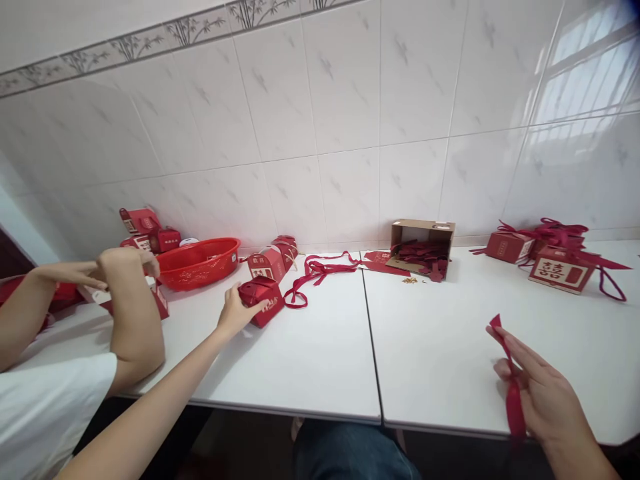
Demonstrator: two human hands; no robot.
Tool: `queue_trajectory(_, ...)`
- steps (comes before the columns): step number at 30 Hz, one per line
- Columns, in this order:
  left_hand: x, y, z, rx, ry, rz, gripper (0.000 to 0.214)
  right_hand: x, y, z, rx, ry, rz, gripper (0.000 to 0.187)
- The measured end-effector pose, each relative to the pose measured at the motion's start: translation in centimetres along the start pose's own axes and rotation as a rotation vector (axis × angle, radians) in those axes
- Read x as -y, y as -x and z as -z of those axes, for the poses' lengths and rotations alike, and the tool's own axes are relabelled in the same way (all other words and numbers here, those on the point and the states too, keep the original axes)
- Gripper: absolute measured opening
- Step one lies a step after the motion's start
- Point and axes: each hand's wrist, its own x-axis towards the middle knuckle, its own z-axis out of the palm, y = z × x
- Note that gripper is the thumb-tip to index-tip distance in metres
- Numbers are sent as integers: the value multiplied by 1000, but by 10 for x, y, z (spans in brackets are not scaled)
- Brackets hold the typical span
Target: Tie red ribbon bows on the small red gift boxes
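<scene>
My left hand point(234, 313) grips a small red gift box point(267, 310) by its sides, at the left part of the white table. Behind that box stand other red boxes point(273, 261), with a loop of dark red ribbon point(325, 268) lying to their right. On the right, my right hand point(545, 397) holds a short dark red ribbon point(515, 407) above the table. One ribbon end sticks up past the fingertips, and the other hangs down by the palm.
A co-worker's arms point(133, 313) reach over the table at the left, near a red plastic basket point(197, 267). An open cardboard box point(423, 230) of red pieces stands at the wall. Ribboned gift boxes point(563, 270) sit at the right. A seam point(373, 347) divides the tables.
</scene>
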Motion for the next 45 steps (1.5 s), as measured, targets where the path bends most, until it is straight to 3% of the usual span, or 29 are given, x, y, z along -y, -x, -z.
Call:
queue_trajectory(6, -38, 87, 31, 482, 270, -373, 82, -6, 7, 0, -1, 22, 7, 41)
queue_trajectory(10, -73, 120, 36, 641, 265, -649, 84, -5, 35, -18, 159, 146, -21, 41)
queue_trajectory(13, -93, 130, 27, 678, 234, -792, 79, 1, 63, -42, 388, 274, -48, 42)
queue_trajectory(16, -106, 136, 19, 581, 251, -989, 55, 7, 86, -66, 580, 349, -64, 40)
queue_trajectory(18, -110, 142, 21, 516, 247, -1125, 47, 11, 94, -79, 662, 383, -75, 35)
queue_trajectory(21, -110, 151, 31, 562, 232, -1237, 47, 16, 99, -95, 738, 439, -88, 31)
queue_trajectory(25, -109, 154, 37, 591, 380, -1131, 43, 21, 100, -115, 806, 507, -65, 30)
queue_trajectory(27, -115, 153, 30, 499, 424, -993, 36, 23, 100, -126, 816, 538, -47, 30)
queue_trajectory(30, -134, 149, 15, 347, 318, -744, 31, 26, 99, -141, 822, 583, -42, 31)
queue_trajectory(32, -148, 146, 6, 330, 226, -629, 27, 27, 98, -148, 836, 624, -65, 30)
queue_trajectory(37, -168, 137, -2, 435, 247, -561, 21, 30, 96, -160, 848, 694, -119, 30)
queue_trajectory(41, -168, 131, -3, 540, 370, -500, 17, 31, 99, -170, 842, 739, -131, 30)
queue_trajectory(45, -167, 131, -3, 548, 445, -482, 13, 29, 102, -175, 846, 872, -48, 29)
